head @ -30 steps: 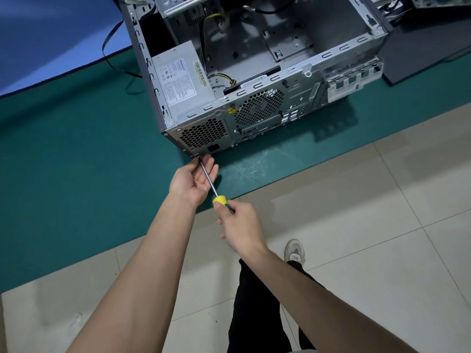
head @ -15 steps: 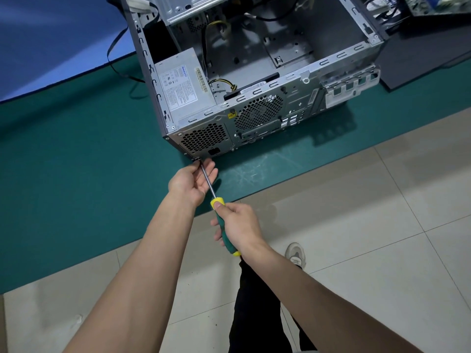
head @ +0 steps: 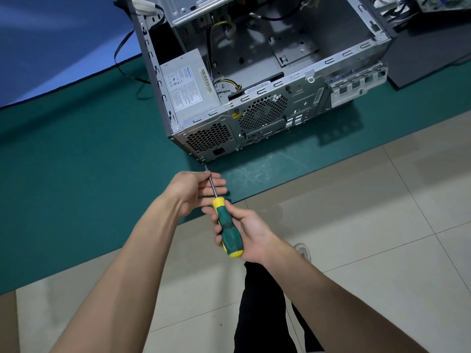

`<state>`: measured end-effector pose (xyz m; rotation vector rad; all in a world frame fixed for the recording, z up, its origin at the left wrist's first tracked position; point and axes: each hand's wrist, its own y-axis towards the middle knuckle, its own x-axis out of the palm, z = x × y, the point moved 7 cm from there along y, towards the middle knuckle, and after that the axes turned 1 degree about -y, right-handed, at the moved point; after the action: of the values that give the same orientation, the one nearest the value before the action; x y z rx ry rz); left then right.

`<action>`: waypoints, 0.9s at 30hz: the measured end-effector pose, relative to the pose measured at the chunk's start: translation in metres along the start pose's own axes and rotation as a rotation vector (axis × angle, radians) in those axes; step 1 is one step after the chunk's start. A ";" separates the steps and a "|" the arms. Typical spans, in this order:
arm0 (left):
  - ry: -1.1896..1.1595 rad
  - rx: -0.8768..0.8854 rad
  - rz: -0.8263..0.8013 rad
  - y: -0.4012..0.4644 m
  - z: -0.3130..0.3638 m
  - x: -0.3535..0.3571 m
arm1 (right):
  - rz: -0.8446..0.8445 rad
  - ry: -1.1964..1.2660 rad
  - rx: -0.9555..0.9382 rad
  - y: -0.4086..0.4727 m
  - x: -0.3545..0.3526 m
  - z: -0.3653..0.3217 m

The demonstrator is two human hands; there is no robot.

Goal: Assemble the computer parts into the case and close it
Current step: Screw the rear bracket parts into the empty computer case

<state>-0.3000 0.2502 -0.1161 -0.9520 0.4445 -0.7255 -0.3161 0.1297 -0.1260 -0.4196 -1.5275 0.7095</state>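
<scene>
Computer case (head: pixel 267 80) is lying open-side up on the green mat (head: pixel 76 161), with the power supply (head: pixel 187 85) sitting inside its near-left corner. Right hand (head: pixel 244 230) is gripping the green-and-yellow handle of a screwdriver (head: pixel 226 225), fingers curled round it. Screwdriver tip is meeting a screw (head: pixel 203 163) at the case's lower rear corner, below the power supply vent. Left hand (head: pixel 196 189) is steadying the metal shaft, fingers mostly straight, shaft lying across them just short of the case.
</scene>
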 end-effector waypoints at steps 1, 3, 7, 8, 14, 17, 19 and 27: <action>0.029 0.014 0.014 0.000 0.002 -0.003 | 0.006 -0.036 0.000 0.000 0.000 0.000; 0.067 0.030 0.050 0.002 0.006 -0.007 | 0.073 -0.170 -0.026 0.000 -0.003 0.000; 0.076 0.050 0.124 0.004 0.005 -0.008 | 0.356 -0.379 -0.215 -0.004 -0.012 -0.012; 0.068 0.057 0.141 0.004 0.004 -0.009 | 0.404 -0.392 -0.257 -0.005 -0.013 -0.015; 0.025 0.096 0.190 0.009 0.001 -0.007 | 0.418 -0.410 -0.274 -0.009 -0.015 -0.026; -0.118 0.091 0.139 0.012 0.000 -0.002 | 0.402 -0.405 -0.284 -0.009 -0.017 -0.028; -0.235 0.114 0.134 0.016 0.004 -0.002 | 0.345 -0.373 -0.246 -0.007 -0.015 -0.024; -0.392 0.128 0.255 0.024 0.005 -0.005 | 0.236 -0.316 -0.159 -0.004 -0.022 -0.017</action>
<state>-0.2916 0.2663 -0.1336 -0.8722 0.1667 -0.3204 -0.2970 0.1154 -0.1411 -0.6383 -1.8602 0.8712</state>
